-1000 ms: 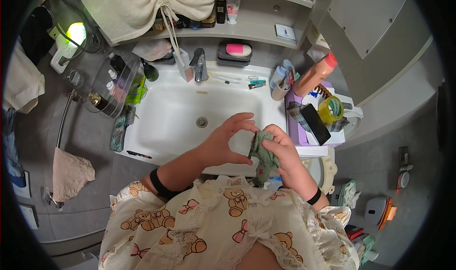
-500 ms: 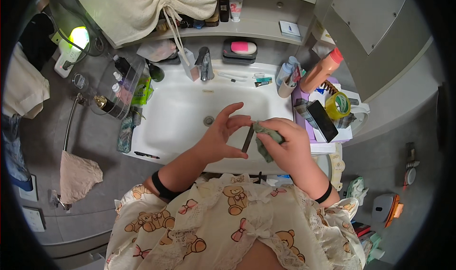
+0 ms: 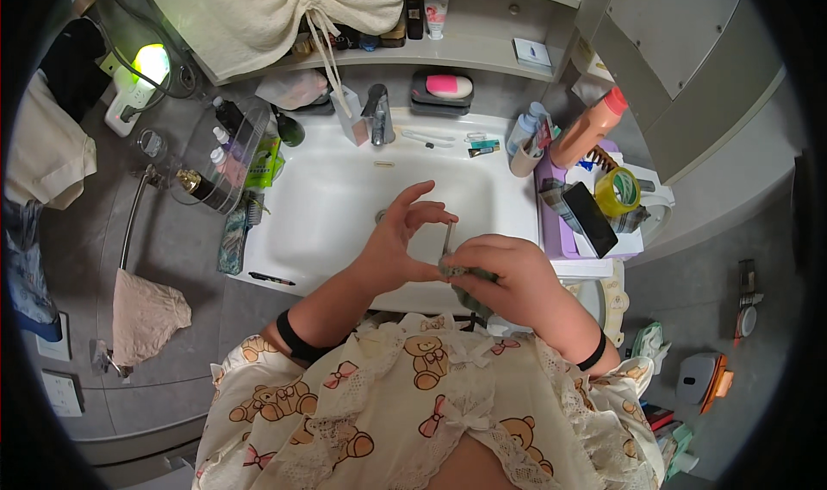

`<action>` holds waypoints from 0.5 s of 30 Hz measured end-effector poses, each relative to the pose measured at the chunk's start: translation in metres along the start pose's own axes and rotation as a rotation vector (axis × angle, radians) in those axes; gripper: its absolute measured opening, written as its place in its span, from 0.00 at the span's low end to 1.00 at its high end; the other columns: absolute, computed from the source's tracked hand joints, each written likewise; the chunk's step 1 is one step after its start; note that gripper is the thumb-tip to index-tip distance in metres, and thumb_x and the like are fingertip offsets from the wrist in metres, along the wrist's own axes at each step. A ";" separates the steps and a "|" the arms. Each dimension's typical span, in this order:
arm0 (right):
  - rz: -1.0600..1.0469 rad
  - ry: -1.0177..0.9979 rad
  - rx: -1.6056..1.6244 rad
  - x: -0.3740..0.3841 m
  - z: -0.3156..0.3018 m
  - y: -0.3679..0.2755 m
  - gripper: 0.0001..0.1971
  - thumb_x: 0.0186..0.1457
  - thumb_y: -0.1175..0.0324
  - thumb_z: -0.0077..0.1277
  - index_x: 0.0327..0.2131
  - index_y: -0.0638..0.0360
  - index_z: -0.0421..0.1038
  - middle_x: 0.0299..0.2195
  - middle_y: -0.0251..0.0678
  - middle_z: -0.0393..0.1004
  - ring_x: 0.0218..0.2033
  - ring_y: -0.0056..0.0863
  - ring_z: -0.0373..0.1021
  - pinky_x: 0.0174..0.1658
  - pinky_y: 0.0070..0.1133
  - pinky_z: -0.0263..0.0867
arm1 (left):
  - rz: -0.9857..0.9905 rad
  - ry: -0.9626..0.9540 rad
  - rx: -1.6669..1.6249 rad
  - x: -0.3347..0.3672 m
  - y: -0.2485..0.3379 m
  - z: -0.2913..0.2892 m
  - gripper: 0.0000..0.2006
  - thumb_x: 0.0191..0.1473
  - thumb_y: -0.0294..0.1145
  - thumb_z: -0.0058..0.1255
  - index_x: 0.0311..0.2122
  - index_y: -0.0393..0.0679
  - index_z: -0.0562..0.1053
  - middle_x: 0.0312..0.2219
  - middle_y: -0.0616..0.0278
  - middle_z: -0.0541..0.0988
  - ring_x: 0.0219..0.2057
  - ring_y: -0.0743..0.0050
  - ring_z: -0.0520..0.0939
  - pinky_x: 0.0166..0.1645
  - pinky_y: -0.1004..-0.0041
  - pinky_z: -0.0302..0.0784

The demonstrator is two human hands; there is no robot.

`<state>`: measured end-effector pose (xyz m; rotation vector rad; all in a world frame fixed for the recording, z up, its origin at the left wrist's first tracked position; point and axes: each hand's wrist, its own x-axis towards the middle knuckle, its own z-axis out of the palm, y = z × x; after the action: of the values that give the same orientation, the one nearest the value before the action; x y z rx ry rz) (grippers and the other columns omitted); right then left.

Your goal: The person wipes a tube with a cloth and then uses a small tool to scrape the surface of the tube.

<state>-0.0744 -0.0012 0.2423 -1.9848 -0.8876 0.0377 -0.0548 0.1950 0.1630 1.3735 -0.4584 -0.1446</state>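
Over the front part of the white sink (image 3: 293,223), my left hand (image 3: 392,244) grips a thin, flat piece (image 3: 449,236) by its ends, between thumb and fingertips. It appears nearly edge-on, greyish and narrow; its exact kind does not show. My right hand (image 3: 508,270) pinches a grey-green cloth (image 3: 471,299) and presses it against the piece's near end, close to my left thumb. The fingers and the cloth hide that lower end.
The faucet (image 3: 379,115) stands at the sink's back rim, near a soap dish (image 3: 441,102). At right, a phone (image 3: 591,220) and yellow tape roll (image 3: 616,191) lie on a purple box (image 3: 551,218). Bottles fill a clear rack (image 3: 233,175) at left. A pen (image 3: 272,279) rests on the front rim.
My right hand has moved the cloth down and left along the thin piece, from its far end to its near end. The piece has turned slightly, still in my left hand.
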 end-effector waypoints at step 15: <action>0.076 0.288 -0.016 -0.003 0.009 0.022 0.10 0.42 0.74 0.55 0.33 0.59 0.73 0.28 0.38 0.73 0.30 0.33 0.70 0.33 0.22 0.66 | -0.027 -0.049 -0.187 -0.005 -0.002 0.007 0.58 0.22 0.29 0.71 0.59 0.48 0.45 0.44 0.61 0.70 0.52 0.70 0.66 0.60 0.62 0.51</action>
<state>-0.0674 -0.0026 0.2191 -1.9756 -0.6277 -0.2080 -0.0617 0.1902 0.1608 1.1953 -0.4554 -0.2381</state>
